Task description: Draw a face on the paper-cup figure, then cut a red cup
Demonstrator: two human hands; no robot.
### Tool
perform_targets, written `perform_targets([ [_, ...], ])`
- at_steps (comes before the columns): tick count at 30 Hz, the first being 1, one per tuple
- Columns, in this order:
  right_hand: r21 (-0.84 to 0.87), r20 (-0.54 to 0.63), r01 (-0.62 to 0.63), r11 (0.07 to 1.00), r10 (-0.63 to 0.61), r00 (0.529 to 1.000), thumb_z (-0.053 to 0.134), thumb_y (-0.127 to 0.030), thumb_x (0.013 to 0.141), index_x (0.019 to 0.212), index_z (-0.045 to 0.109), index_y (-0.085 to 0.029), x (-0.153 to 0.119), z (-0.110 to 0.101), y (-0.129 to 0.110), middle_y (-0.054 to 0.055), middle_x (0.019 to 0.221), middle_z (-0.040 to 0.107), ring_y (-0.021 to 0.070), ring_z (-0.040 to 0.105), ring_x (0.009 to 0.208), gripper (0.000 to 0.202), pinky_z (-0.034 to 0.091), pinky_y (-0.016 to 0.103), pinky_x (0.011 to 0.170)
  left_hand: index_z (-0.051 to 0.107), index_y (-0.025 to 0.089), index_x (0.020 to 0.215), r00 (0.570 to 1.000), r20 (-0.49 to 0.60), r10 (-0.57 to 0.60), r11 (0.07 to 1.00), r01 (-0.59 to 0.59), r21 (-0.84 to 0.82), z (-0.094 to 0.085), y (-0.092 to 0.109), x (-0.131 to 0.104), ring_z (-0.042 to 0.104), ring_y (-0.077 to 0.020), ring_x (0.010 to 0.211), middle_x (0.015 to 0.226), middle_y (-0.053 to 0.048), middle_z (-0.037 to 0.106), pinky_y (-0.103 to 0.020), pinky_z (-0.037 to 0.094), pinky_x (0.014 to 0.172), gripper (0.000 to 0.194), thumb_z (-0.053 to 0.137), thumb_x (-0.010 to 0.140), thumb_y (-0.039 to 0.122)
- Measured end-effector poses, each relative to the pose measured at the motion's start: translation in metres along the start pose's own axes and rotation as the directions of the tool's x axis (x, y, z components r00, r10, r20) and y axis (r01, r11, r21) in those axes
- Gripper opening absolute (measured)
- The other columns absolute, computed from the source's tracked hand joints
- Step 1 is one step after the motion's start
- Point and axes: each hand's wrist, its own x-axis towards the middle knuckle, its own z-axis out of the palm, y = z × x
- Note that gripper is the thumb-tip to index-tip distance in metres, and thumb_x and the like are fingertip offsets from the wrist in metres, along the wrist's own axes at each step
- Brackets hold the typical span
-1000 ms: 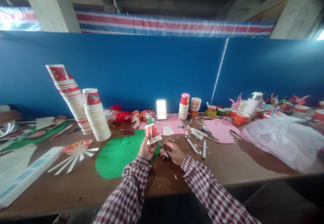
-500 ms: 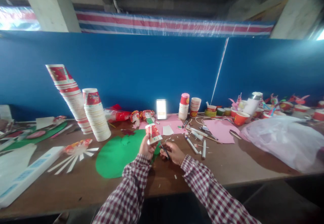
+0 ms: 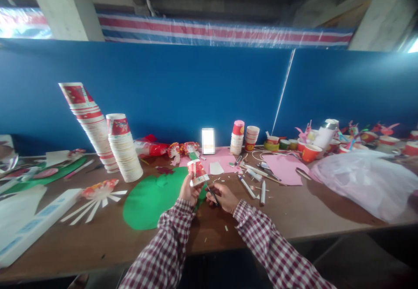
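Observation:
In the middle of the head view, my left hand is closed around a red and white paper cup, tilted with its white rim toward me. My right hand grips a dark, slim tool, which looks like a pair of scissors. Its tip points up at the cup's rim; whether the blades are apart is too small to tell. Under and left of my left hand lies a green paper sheet. Further left rests a cut paper cup with its white strips fanned out.
Two tall stacks of paper cups stand at the back left. Pink paper, white markers and scraps lie to the right. A clear plastic bag and finished-looking red cups are at the far right. A white box lies left.
Almost nothing differs. Both hands, the cup and the dark tool keep practically the same place. At the far left edge, something blurred has shifted slightly.

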Motion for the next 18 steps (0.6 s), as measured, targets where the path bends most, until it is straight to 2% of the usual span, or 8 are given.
perform_targets([
  [9, 0.028, -0.002, -0.012, 1.0, 0.012, 1.0, 0.074, -0.049, 0.064, 0.09, 0.058, -0.016, -0.0001, 0.0008, 0.0004, 0.001, 0.071, 0.06, 0.0142, 0.059, 0.063, 0.045, 0.049, 0.026, 0.054, 0.06, 0.011, 0.098, 1.0, 0.013, 0.005, 1.0, -0.005, -0.007, -0.0015, -0.0009, 0.0017, 0.063, -0.0136, 0.056, 0.071, -0.005, 0.067, -0.023, 0.054, 0.057, 0.019, 0.055, 0.086, 0.025],
  [18, 0.016, 0.014, -0.009, 1.0, 0.009, 1.0, 0.073, -0.05, 0.066, 0.093, 0.057, -0.016, 0.0003, -0.0005, 0.0017, 0.001, 0.072, 0.059, 0.0136, 0.058, 0.06, 0.047, 0.047, 0.025, 0.052, 0.059, 0.011, 0.092, 1.0, 0.014, 0.01, 1.0, -0.01, 0.003, 0.0004, 0.0001, -0.001, 0.063, -0.0123, 0.054, 0.069, -0.005, 0.066, -0.021, 0.054, 0.054, 0.016, 0.048, 0.09, 0.023],
])
